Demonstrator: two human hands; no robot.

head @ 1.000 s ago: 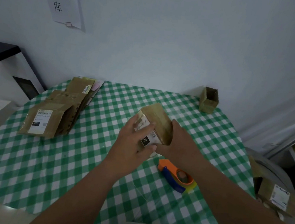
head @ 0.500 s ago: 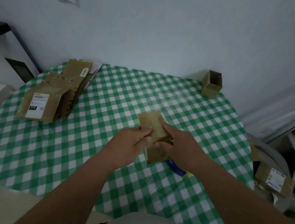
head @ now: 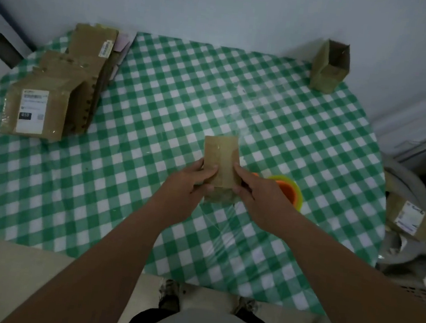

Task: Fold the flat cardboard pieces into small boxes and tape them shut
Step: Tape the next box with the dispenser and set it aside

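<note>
The small cardboard box (head: 220, 162) is sitting mid-table, its long axis running near to far. The left hand (head: 189, 182) and right hand (head: 257, 193) are gripping its near end from either side, fingers curled and pinching it.

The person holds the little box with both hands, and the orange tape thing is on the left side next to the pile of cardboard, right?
Not quite. Both hands, left and right, do hold the box, but the head view shows the orange tape dispenser beside the right hand, far from the cardboard pile.
</note>
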